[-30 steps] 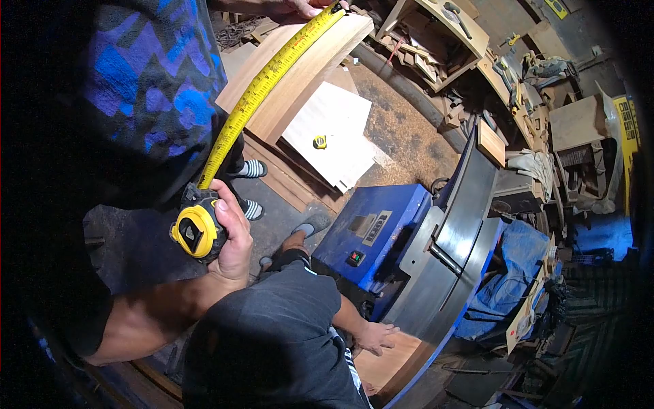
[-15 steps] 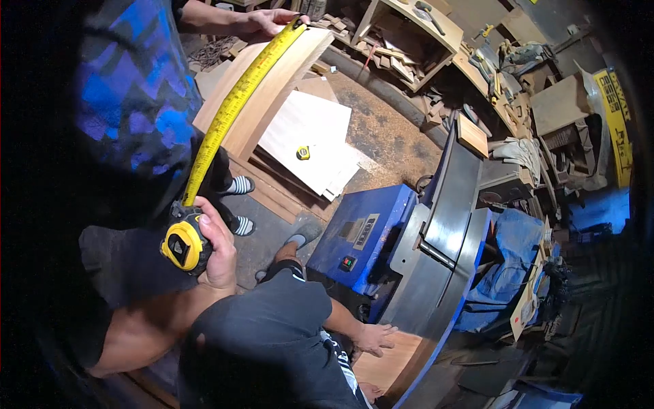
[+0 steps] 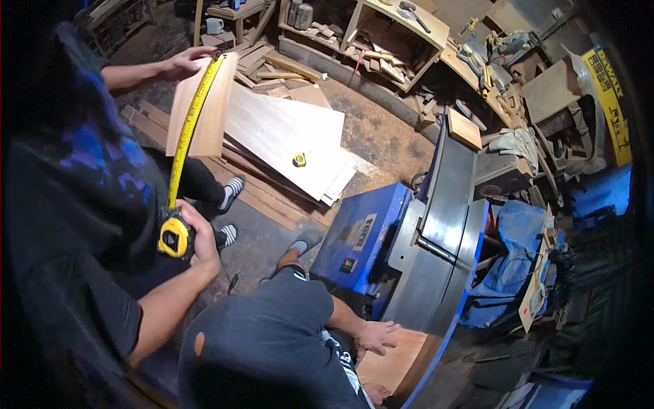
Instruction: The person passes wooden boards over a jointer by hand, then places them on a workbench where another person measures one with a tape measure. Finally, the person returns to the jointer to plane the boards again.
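Observation:
My left hand [image 3: 182, 63] is closed at the top edge of a pale wooden board [image 3: 216, 112], where the hooked end of a yellow tape blade [image 3: 193, 116] sits. The blade runs down over the board to the tape measure's case [image 3: 175, 236]. Around that black and yellow case my right hand [image 3: 199, 238] is wrapped, near my dark shirt. The board is held in the air, tilted, beyond my striped slippers [image 3: 233, 191]. How my left fingers share the board and the tape end is hard to make out.
A co-worker [image 3: 262, 334] bends over a blue jointer [image 3: 364, 235], hands on a wooden piece [image 3: 392, 361]. Stacked pale panels [image 3: 286, 129] carry a second tape measure [image 3: 299, 160]. Shelves of offcuts [image 3: 392, 41] and a tool-covered bench [image 3: 487, 75] stand beyond.
The view has shifted, showing more of my shirt and the floor behind the board. The board appears farther left and more of the stacked panels shows. Both hands keep their holds.

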`<state>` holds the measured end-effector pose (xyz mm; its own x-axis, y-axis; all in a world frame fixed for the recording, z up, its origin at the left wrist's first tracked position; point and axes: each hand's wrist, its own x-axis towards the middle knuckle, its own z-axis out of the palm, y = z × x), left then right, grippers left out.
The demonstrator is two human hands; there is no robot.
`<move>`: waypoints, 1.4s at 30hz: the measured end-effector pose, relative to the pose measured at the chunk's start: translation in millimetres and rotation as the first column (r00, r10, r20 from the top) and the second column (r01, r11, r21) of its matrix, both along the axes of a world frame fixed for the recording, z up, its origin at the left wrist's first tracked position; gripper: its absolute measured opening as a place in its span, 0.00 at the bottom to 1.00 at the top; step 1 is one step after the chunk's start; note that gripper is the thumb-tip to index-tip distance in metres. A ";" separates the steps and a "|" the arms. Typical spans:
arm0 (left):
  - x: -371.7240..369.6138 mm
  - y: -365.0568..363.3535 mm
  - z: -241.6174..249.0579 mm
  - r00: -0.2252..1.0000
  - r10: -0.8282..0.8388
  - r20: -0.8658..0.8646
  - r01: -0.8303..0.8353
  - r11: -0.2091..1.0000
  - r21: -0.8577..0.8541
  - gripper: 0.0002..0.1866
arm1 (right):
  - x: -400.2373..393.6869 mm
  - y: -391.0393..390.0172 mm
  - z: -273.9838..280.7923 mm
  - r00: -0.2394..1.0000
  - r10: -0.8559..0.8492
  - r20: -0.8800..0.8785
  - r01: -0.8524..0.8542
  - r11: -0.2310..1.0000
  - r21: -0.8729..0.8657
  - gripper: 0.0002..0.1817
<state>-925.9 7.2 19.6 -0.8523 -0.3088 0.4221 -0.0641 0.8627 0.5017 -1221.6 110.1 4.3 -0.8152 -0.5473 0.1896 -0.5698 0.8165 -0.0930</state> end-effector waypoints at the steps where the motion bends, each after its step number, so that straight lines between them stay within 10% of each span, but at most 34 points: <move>1: -3.7 -0.5 -5.7 1.000 -0.008 0.007 0.008 1.000 0.001 0.44 | -0.3 3.2 1.0 1.000 -0.005 0.006 0.005 1.000 0.011 0.18; 7: -3.4 -4.9 1.5 0.997 0.004 0.075 -0.003 1.000 -0.015 0.43 | 12.7 79.2 -0.8 0.989 -0.138 0.056 0.132 0.986 0.103 0.18; 9: -1.9 -3.9 -0.4 0.994 0.009 0.113 -0.008 1.000 -0.005 0.43 | 33.4 99.0 -18.1 0.903 0.368 -0.223 -0.428 0.816 -0.389 0.13; 10: -1.9 -9.9 -7.9 0.998 0.008 0.058 -0.005 0.999 -0.053 0.42 | 46.3 83.5 -9.2 0.993 0.075 -0.087 -0.088 0.983 -0.161 0.13; 11: -8.6 -10.9 -25.4 0.999 0.024 0.045 -0.022 0.998 -0.051 0.43 | 55.0 87.5 -12.5 0.795 0.318 -0.516 -0.158 0.931 0.330 0.12; 12: -5.3 -14.1 -13.6 0.985 0.000 0.171 0.010 0.998 -0.061 0.44 | -11.5 143.7 -110.6 0.832 0.206 -0.515 0.005 0.926 0.379 0.12; 14: -5.9 -16.4 1.7 0.985 0.056 0.160 -0.040 0.994 -0.099 0.46 | 38.3 95.5 -43.9 0.852 0.011 -0.524 0.187 0.928 0.322 0.18; 15: -5.3 -21.2 26.9 0.976 0.045 0.213 -0.033 0.998 -0.060 0.49 | 58.9 75.4 5.9 0.993 0.095 -0.066 -0.110 0.956 -0.271 0.18; 21: -17.4 -17.2 31.8 0.975 0.024 0.221 -0.008 0.997 -0.075 0.49 | 78.9 68.1 12.7 0.973 -0.214 0.090 0.231 0.926 -0.300 0.28; 42: -27.7 -9.8 29.5 0.972 0.046 0.231 -0.011 0.988 -0.152 0.46 | 87.0 63.3 45.6 0.955 -0.167 0.243 0.224 0.948 -0.228 0.39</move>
